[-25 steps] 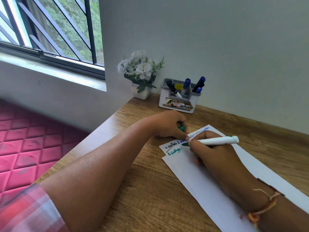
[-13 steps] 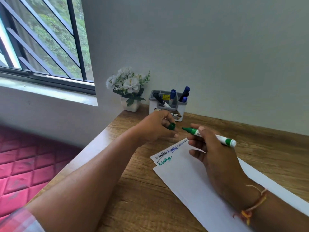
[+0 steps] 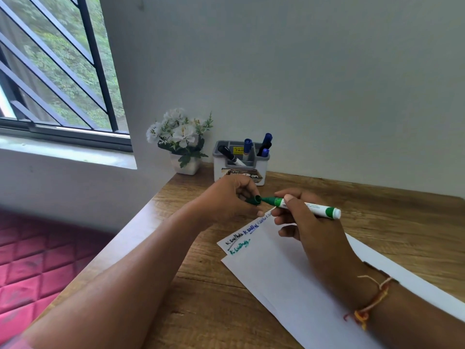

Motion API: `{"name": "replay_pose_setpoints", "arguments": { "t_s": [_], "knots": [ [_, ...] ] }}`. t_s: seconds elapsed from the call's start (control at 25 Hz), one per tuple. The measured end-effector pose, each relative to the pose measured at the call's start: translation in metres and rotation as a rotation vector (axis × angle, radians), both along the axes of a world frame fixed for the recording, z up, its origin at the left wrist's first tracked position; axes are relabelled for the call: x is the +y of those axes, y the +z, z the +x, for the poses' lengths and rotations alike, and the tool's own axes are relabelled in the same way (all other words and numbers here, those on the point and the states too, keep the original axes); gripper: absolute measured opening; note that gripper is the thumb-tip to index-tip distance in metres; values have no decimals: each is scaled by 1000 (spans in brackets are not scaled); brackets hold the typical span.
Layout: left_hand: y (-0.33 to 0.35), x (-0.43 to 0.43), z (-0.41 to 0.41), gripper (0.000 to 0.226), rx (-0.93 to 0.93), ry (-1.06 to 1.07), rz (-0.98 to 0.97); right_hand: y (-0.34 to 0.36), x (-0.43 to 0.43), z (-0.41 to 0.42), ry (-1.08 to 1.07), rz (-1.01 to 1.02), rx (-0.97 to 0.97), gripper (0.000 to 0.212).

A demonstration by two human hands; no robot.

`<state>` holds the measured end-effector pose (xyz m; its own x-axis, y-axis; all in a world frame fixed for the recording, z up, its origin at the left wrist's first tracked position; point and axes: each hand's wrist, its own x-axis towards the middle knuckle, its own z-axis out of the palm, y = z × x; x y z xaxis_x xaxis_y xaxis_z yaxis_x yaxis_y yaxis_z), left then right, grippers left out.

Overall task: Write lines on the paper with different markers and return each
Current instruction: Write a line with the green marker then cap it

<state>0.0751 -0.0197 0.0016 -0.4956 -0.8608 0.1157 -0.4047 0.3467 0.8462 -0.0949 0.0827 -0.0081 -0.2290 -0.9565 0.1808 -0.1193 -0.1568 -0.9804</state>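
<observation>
My right hand (image 3: 312, 222) holds a white marker with green ends (image 3: 314, 209), lifted above the paper, tip pointing left. My left hand (image 3: 226, 200) grips the green cap (image 3: 253, 200), whose open mouth touches the marker's tip. White paper (image 3: 276, 273) lies on the wooden desk (image 3: 201, 311), with short lines in black, blue and green near its far corner. A grey marker holder (image 3: 240, 170) stands behind my hands with one black-capped and several blue-capped markers in it.
A small white pot of white flowers (image 3: 182, 144) stands left of the holder against the wall. The desk's left edge drops to a pink quilted surface (image 3: 37, 268). A barred window (image 3: 50, 71) is at far left.
My right hand lifted the green marker off the paper and turned its tip toward the left hand. The left hand raised the cap to meet the tip. The view tilted upward.
</observation>
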Motion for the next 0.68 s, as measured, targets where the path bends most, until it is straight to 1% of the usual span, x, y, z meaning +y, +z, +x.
{"name": "replay_pose_setpoints", "arguments": {
  "t_s": [0.2, 0.4, 0.56, 0.68],
  "knots": [
    [2, 3, 0, 30, -2, -21, -22, 0, -1, -2, -5, 32, -30, 22],
    [4, 3, 1, 24, -47, -30, -53, -2, -3, -4, 11, 51, 16, 20],
    [5, 5, -1, 28, -98, -69, -47, -2, -6, -7, -22, 41, 50, 9],
    [6, 7, -2, 32, -36, -88, -21, -1, -7, -9, -14, 40, 45, 6]
  ]
}}
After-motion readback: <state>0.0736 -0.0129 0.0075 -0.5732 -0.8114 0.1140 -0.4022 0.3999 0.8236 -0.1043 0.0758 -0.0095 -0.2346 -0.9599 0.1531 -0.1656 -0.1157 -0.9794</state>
